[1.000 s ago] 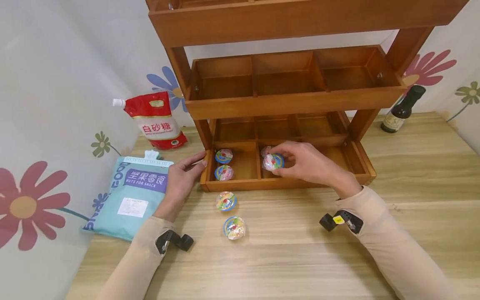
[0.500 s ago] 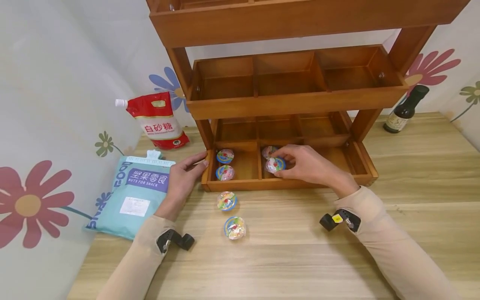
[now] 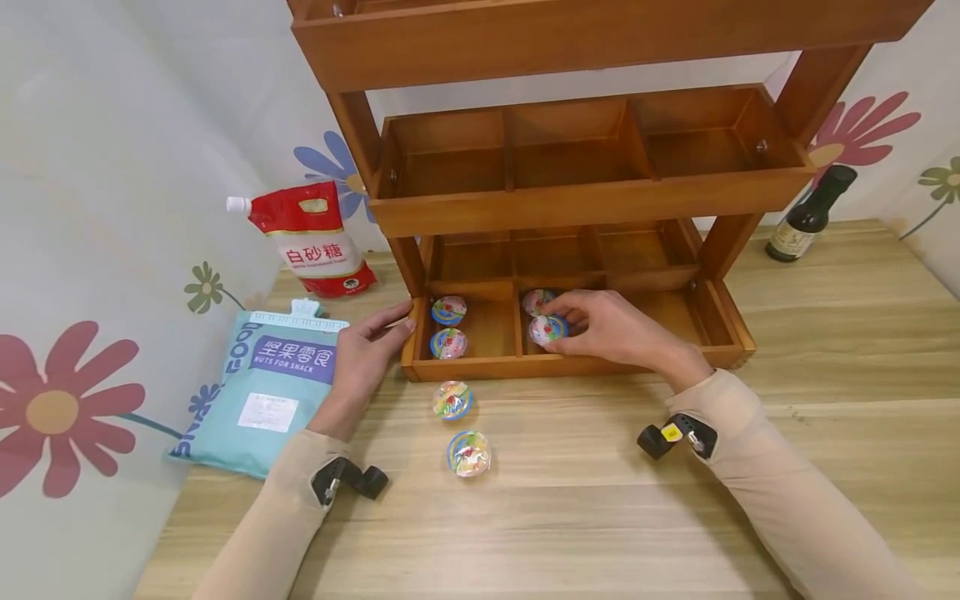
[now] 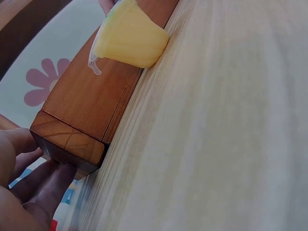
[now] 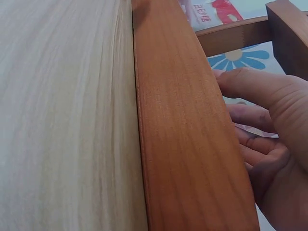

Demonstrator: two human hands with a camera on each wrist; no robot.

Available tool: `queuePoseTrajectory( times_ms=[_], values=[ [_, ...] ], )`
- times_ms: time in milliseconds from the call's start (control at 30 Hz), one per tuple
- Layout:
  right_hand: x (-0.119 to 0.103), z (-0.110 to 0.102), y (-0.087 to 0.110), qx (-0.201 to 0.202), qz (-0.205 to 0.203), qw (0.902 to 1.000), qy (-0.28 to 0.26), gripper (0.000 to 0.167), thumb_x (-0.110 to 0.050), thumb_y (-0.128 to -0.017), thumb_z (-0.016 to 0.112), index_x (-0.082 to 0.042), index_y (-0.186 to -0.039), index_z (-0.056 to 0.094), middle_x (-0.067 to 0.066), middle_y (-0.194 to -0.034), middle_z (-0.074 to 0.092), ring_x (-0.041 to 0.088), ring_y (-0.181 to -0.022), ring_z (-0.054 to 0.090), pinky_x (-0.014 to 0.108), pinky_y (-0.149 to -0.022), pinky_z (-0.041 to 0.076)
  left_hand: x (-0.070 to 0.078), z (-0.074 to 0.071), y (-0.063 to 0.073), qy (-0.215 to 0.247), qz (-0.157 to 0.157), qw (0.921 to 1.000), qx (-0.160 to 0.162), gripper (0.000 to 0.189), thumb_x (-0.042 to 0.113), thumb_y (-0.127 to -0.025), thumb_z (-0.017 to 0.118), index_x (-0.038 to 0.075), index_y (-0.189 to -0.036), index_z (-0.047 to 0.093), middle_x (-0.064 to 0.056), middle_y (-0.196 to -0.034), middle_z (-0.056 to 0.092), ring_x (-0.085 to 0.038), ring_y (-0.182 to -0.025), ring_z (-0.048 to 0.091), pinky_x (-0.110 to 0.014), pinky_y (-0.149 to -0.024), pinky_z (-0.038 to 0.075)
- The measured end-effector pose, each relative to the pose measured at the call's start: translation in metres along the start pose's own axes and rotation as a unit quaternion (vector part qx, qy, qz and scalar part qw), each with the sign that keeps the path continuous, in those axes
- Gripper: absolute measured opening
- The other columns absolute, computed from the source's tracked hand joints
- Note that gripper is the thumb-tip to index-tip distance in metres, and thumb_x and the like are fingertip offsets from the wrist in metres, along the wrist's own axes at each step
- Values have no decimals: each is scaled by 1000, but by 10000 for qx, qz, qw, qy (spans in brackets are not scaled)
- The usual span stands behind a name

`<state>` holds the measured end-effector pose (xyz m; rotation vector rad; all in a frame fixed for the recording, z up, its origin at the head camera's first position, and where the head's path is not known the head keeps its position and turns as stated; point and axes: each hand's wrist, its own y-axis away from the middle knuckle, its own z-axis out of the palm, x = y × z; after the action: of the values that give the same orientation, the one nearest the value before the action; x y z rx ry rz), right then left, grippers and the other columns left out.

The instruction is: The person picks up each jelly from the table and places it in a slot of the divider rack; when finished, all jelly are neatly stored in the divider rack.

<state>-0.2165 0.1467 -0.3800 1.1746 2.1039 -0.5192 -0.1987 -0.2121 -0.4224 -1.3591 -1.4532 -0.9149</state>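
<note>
In the head view, my right hand (image 3: pixel 618 329) pinches a small jelly cup (image 3: pixel 547 331) between thumb and fingers, inside the lowest tier's middle front compartment. Another jelly cup (image 3: pixel 536 302) sits right behind it. My left hand (image 3: pixel 366 358) touches the left end of the wooden shelf (image 3: pixel 517 367) with its fingertips, seen also at the shelf's corner (image 4: pixel 72 144) in the left wrist view. Two jelly cups stand in the left front compartment, one behind (image 3: pixel 448 310) and one in front (image 3: pixel 447 343). In the right wrist view, the front board hides what the fingers (image 5: pixel 250 115) hold.
On the table before the shelf lie two more jelly cups, a nearer one (image 3: pixel 468 454) and a farther one (image 3: pixel 453 401). A blue snack bag (image 3: pixel 262 408) and a red sugar pouch (image 3: pixel 311 242) are at left. A dark bottle (image 3: pixel 810 215) stands at right. Upper tiers overhang the lowest.
My right hand has shifted the jelly cup slightly within the middle compartment, and the cup behind it shows more. The left hand stays at the shelf's end.
</note>
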Motion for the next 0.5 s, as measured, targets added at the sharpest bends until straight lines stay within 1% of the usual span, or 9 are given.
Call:
queuePoseTrajectory(
  times_ms=[267,500],
  values=[
    [4,3,-2,-2,75,9997,-220,49,-21,-91,87,-5,-134,71,10,-115,73,27,-107,69,46,-94,58,0,1,1,5,-21,10000,14,36,21,-100,76,13,-134,75,-3,-133,73,-13,-110,72,-23,-90,58],
    [5,4,-3,2,66,9998,-205,49,-24,-93,86,-5,-135,72,10,-117,73,27,-108,69,46,-94,59,2,0,1,67,-29,10000,-13,36,22,-100,76,12,-134,75,-6,-134,73,-8,-106,72,-21,-90,58]
  ],
)
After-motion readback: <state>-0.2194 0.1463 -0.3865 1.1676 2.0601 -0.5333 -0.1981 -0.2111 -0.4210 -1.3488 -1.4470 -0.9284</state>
